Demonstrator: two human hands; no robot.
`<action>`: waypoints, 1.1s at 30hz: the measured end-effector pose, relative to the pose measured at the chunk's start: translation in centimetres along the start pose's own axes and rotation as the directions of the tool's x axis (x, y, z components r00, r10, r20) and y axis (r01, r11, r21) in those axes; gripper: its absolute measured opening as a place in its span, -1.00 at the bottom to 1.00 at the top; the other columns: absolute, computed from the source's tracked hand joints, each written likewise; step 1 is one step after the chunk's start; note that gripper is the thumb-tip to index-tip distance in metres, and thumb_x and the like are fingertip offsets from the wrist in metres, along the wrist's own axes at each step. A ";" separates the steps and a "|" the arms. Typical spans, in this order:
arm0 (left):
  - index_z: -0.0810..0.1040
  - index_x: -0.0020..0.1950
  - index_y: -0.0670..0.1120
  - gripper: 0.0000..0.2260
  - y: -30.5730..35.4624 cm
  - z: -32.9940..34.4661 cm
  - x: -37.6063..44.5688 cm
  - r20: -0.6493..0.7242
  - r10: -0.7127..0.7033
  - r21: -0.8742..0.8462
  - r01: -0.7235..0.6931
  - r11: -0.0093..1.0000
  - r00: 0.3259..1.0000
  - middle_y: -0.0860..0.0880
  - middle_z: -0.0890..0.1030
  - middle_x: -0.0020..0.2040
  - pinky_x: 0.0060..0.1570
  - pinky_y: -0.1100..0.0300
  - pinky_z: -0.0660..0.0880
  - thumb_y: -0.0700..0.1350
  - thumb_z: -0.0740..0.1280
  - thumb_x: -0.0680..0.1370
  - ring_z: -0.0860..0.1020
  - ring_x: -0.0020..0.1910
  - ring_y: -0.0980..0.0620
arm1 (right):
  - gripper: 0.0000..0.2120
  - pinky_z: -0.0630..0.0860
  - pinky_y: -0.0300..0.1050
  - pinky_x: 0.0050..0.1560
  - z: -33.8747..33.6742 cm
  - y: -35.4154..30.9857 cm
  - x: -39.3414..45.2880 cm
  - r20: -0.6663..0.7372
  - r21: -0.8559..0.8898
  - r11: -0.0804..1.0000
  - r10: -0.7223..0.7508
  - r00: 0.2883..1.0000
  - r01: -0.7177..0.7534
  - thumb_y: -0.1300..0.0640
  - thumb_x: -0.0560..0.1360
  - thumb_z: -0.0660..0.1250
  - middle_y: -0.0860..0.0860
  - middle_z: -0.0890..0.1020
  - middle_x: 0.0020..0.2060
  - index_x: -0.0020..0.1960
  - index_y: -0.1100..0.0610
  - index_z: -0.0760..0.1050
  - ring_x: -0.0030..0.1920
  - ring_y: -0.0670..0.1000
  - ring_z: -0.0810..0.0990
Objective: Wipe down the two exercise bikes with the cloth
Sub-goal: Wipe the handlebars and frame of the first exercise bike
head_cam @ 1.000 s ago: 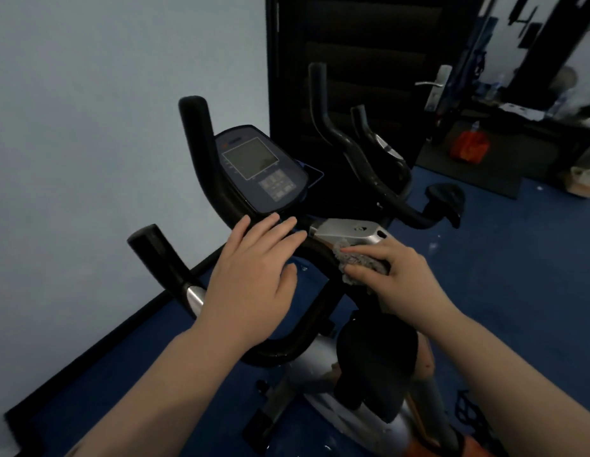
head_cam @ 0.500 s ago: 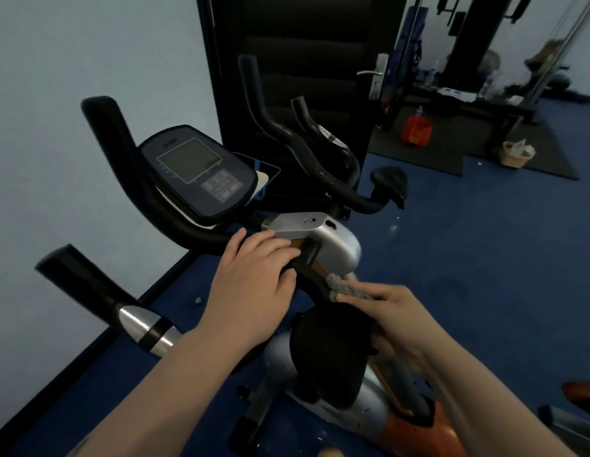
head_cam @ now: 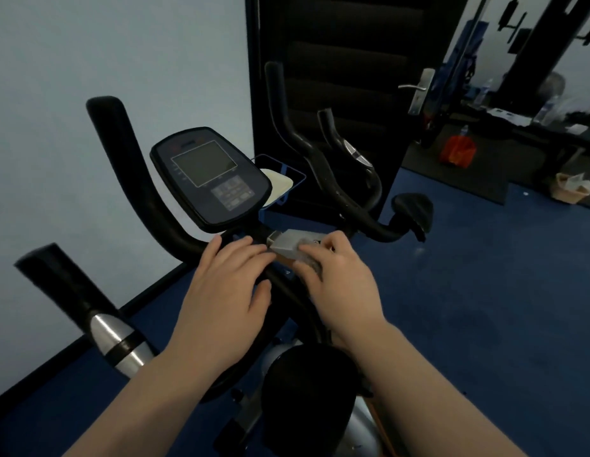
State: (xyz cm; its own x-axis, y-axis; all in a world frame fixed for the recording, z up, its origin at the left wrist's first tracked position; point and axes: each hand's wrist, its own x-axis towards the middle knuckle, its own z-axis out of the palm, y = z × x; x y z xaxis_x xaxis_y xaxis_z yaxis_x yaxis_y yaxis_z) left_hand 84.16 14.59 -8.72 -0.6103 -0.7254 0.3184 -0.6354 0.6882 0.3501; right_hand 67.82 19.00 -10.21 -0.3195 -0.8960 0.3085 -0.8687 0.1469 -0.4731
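Note:
The near exercise bike (head_cam: 122,179) has black handlebars, a dark console (head_cam: 211,179) and a silver clamp (head_cam: 292,244) at the stem. My left hand (head_cam: 227,291) rests flat on the handlebar crossbar just left of the clamp, fingers together, holding nothing I can see. My right hand (head_cam: 340,282) presses a small grey cloth (head_cam: 308,258) against the clamp's right side; most of the cloth is hidden under the fingers. The second bike (head_cam: 336,179) stands behind, with black handlebars and a black saddle (head_cam: 414,209).
A pale wall is at the left and a dark door (head_cam: 336,61) straight ahead. Blue carpet (head_cam: 485,308) spreads to the right. Far right are gym equipment, an orange bag (head_cam: 458,151) and a small basket (head_cam: 572,189). The near bike's black saddle (head_cam: 307,394) is below my wrists.
My right hand has come up with the cloth from below the clamp onto the clamp's right side. My left hand stays on the crossbar. The view has swung back to the left.

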 end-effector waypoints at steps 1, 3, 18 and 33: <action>0.49 0.35 -0.01 -0.66 -0.1 0.0 -0.1 0.008 0.003 0.000 -0.003 1.000 1.000 0.08 0.48 0.35 0.49 0.19 -0.19 -0.13 0.28 0.56 0.28 0.44 0.12 | -0.77 0.37 -0.28 -0.14 0.3 -0.3 0.0 -0.036 -0.020 1.000 -0.024 0.999 0.023 -0.01 0.56 0.28 -0.06 0.45 -0.03 0.12 0.04 0.62 -0.14 -0.10 0.45; 0.45 0.38 0.00 -0.63 -0.2 -0.1 -0.2 0.027 0.028 0.004 -0.028 1.000 0.999 0.10 0.45 0.38 0.48 0.23 -0.22 -0.13 0.27 0.57 0.24 0.45 0.15 | -0.84 0.32 -0.27 -0.19 0.5 -0.6 0.1 -0.104 -0.095 0.992 -0.087 0.991 0.077 0.06 0.54 0.33 -0.03 0.53 -0.10 -0.02 0.07 0.67 -0.16 -0.05 0.50; 0.49 0.33 0.03 -0.65 0.5 0.7 -0.4 -0.051 -0.045 -0.028 0.044 0.999 0.998 0.13 0.48 0.34 0.51 0.14 -0.14 -0.14 0.30 0.55 0.25 0.44 0.17 | -0.77 0.34 -0.54 -0.03 -0.7 3.3 -1.5 0.078 0.306 0.946 -0.136 0.988 0.106 0.18 0.49 0.40 -0.11 0.52 -0.09 0.13 0.00 0.65 -0.03 -0.22 0.47; 0.54 0.27 0.00 -0.67 1.0 1.3 -0.4 -0.116 -0.089 -0.050 0.084 0.995 0.989 0.11 0.53 0.26 0.50 0.17 -0.14 -0.10 0.21 0.52 0.29 0.40 0.16 | -0.83 0.46 -0.31 -0.17 -0.9 2.6 0.3 0.189 0.305 0.928 -0.278 0.942 0.213 0.09 0.52 0.34 -0.16 0.52 -0.11 0.07 -0.04 0.65 -0.10 -0.16 0.50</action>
State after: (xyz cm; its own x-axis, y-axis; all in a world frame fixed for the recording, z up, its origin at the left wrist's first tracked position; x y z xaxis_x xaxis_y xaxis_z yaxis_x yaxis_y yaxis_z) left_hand 83.13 15.57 -9.64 -0.4919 -0.7804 0.3861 -0.6600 0.6234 0.4193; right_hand 65.09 19.51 -10.62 0.0121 -0.9639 0.2659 -0.7592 -0.1819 -0.6249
